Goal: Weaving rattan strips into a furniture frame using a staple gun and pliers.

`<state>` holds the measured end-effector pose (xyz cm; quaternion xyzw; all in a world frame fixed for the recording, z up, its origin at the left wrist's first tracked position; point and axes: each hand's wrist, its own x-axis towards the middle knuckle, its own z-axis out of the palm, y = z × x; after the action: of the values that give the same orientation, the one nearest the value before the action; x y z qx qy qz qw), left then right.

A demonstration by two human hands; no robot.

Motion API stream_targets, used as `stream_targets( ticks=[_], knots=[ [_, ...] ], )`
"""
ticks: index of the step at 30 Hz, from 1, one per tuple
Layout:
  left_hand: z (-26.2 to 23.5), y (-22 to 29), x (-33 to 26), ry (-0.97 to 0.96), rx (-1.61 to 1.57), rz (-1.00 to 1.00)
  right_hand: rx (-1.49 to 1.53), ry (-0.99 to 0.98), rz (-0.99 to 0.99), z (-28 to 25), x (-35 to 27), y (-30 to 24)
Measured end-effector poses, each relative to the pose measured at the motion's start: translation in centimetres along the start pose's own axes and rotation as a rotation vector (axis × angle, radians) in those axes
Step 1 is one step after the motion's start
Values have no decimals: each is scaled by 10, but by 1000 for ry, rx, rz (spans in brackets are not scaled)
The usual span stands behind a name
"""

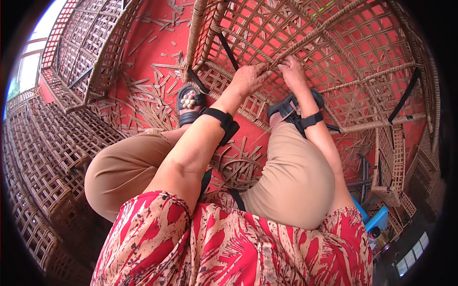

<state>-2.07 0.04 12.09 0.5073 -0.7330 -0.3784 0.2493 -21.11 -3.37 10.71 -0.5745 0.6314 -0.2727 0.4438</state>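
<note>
A large open-weave wicker frame (pixel 350 62), made of brown strands with thick wrapped ribs and rims, stands tilted in front of me. My left hand (pixel 250 79) reaches to a wrapped rib near its middle, the fingers bent and closed on the rib. Just to the right, my right hand (pixel 292 72) has its fingers curled and pinched at the same rib, close to the left fingertips. Any loose strand between the fingers is too small to make out. Black straps (pixel 228 51) cross the frame's corners.
Cut cane scraps (pixel 150 102) litter the red floor (pixel 167 45). Another wicker piece (pixel 88 40) stands at the far left, above stacked woven panels (pixel 36 176). My sandalled feet are by the frame's lower edge. A blue plastic object (pixel 377 219) is at the right.
</note>
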Motion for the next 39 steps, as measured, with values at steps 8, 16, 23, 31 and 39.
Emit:
stream_targets(
  ticks=[8,16,23,31,39],
  knots=[
    [6,74,-24,-122,323,-193,25,-286,458,3,-20,-50],
    [23,52,-117,-936,-168,-122,-110,-173,238,21,-16,-26],
    [-25,20,-166,-704,-1177,-1049,-34,-210,277,10,-17,-23],
    [45,-40,8,148,-685,-417,71,-244,240,7,-21,-25],
    [65,-48,36,21,-430,-480,183,-240,276,-6,-26,-15]
  ],
)
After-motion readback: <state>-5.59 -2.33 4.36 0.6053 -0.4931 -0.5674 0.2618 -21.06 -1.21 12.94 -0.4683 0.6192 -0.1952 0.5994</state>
